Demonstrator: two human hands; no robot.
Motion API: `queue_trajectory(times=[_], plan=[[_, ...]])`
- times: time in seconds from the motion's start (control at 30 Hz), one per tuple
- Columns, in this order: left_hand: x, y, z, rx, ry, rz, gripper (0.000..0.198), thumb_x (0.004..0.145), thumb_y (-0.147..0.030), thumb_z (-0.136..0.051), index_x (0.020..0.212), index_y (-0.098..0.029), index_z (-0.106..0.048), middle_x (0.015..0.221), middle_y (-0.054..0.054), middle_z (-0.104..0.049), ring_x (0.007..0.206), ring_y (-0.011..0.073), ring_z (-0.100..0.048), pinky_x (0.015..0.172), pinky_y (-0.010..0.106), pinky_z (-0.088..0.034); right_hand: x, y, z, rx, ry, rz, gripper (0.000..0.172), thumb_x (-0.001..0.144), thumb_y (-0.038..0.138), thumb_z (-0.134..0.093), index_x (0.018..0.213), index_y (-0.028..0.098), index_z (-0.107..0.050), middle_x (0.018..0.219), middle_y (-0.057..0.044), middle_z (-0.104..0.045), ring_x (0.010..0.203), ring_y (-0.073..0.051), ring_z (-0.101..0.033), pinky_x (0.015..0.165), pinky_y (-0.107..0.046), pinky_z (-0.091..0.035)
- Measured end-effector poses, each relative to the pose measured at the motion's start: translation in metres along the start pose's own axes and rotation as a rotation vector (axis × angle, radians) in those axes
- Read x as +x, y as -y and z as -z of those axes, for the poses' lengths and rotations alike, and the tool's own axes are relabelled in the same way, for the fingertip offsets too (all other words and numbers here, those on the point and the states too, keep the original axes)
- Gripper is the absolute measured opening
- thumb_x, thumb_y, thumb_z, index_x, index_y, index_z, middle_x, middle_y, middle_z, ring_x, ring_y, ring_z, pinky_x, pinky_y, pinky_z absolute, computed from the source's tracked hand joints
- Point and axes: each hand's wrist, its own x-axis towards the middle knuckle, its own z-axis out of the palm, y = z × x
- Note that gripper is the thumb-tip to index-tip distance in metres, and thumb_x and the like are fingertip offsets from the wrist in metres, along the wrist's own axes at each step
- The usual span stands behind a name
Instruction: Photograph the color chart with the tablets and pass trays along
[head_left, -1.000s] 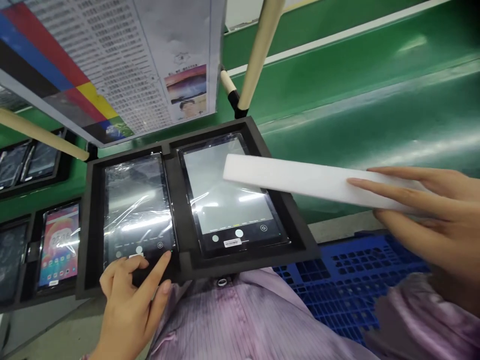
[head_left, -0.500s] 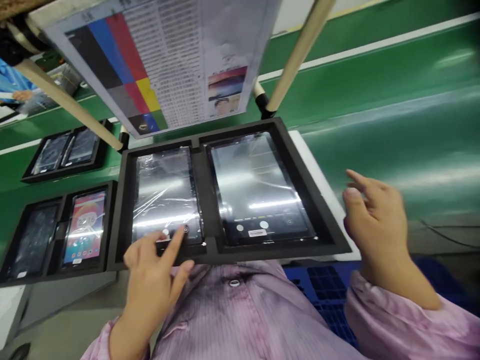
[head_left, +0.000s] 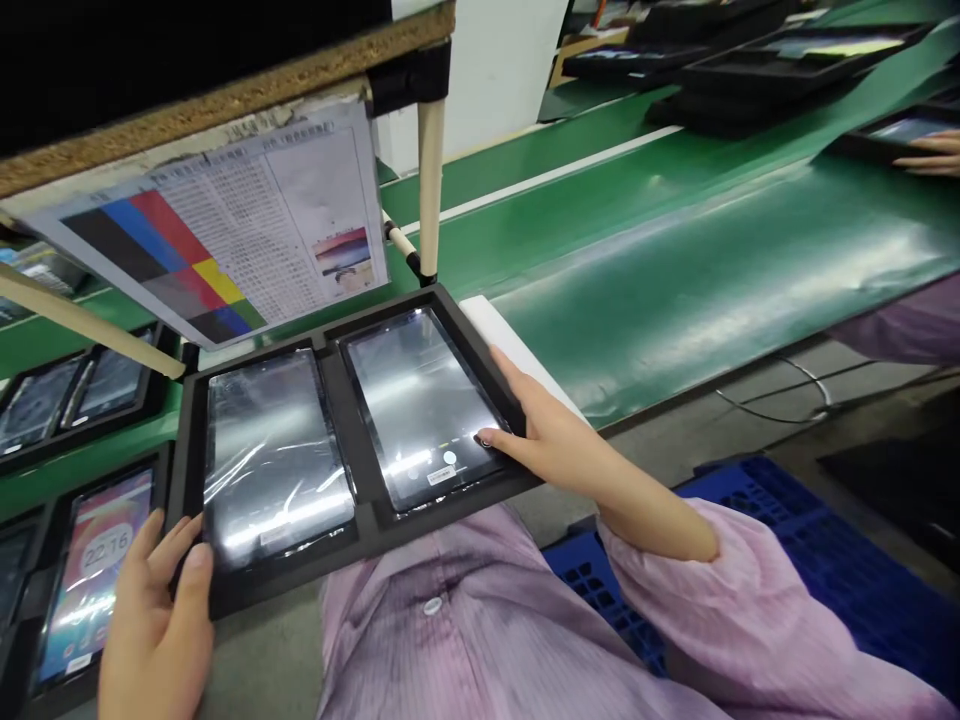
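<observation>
A black foam tray lies before me with two film-covered tablets in its recesses. The left tablet has a dark, glossy screen with strong reflections. On the right tablet, a pale round button and a small white label show near the lower edge. My right hand is open at the tray's right side, index finger stretched along the edge, thumb tip on the right tablet's lower right corner. My left hand is by the tray's lower left corner, fingers apart, thumb near the tray's side; whether it bears any weight cannot be seen.
Another tray with a lit tablet reading 22:16 stands at left, a further tray behind it. A printed colour chart hangs from a pole frame. Green belt runs behind; a co-worker's hand is far right.
My left hand has left the left tablet's screen for the tray's left side. My right hand has come in from the right onto the right tablet and tray edge. The view has swung right.
</observation>
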Motion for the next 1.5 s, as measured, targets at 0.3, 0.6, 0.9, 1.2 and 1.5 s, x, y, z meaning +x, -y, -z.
queue_trajectory(times=[0.3,0.6,0.9,1.2,1.5], plan=[[0.037,-0.055,-0.006,-0.702,0.158,0.406,0.041,0.081,-0.033,-0.074,0.119,-0.020,-0.071,0.105,0.006,-0.077,0.095,0.0266,-0.073,0.079,0.034,-0.063,0.008,0.068,-0.010,-0.218,-0.249,0.269,0.051,0.097,0.044,-0.047,0.142,0.021,-0.054,0.145,-0.018,-0.048,0.135,-0.036,-0.047,0.110,-0.060,-0.043],[0.022,-0.036,0.011,-1.062,0.272,0.207,0.049,0.076,-0.031,-0.081,0.123,-0.023,-0.069,0.109,0.008,-0.077,0.101,0.0274,-0.073,0.093,0.040,-0.059,0.028,0.136,-0.061,0.399,0.109,0.294,0.061,0.100,0.052,-0.041,0.152,0.019,-0.039,0.138,-0.014,-0.059,0.126,-0.030,-0.058,0.110,-0.054,-0.047],[0.031,-0.008,-0.042,-0.940,-0.046,-0.209,0.053,0.084,-0.048,-0.071,0.130,-0.023,-0.060,0.138,0.011,-0.062,0.131,0.0261,-0.056,0.113,0.041,-0.042,0.043,0.155,-0.113,1.242,-0.079,-0.085,0.066,0.067,0.081,-0.072,0.095,0.021,-0.070,0.109,-0.008,-0.074,0.122,-0.032,-0.060,0.102,-0.046,-0.053],[0.010,-0.008,-0.044,-0.076,-0.068,-0.487,0.126,0.068,-0.037,-0.086,0.158,-0.020,0.000,0.159,0.025,-0.020,0.148,0.0391,-0.033,0.116,0.056,-0.036,0.045,0.152,-0.121,1.312,-0.111,-0.155,0.060,0.059,0.076,-0.081,0.082,0.022,-0.071,0.092,-0.006,-0.076,0.116,-0.031,-0.064,0.104,-0.046,-0.051],[0.012,-0.004,-0.053,0.015,-0.180,-0.573,0.128,0.068,-0.038,-0.087,0.158,-0.020,0.003,0.158,0.029,-0.018,0.146,0.0428,-0.033,0.113,0.061,-0.038,0.044,0.149,-0.124,1.286,-0.110,-0.046,0.053,0.070,0.073,-0.075,0.083,0.022,-0.071,0.095,-0.006,-0.075,0.118,-0.031,-0.063,0.104,-0.047,-0.051]])
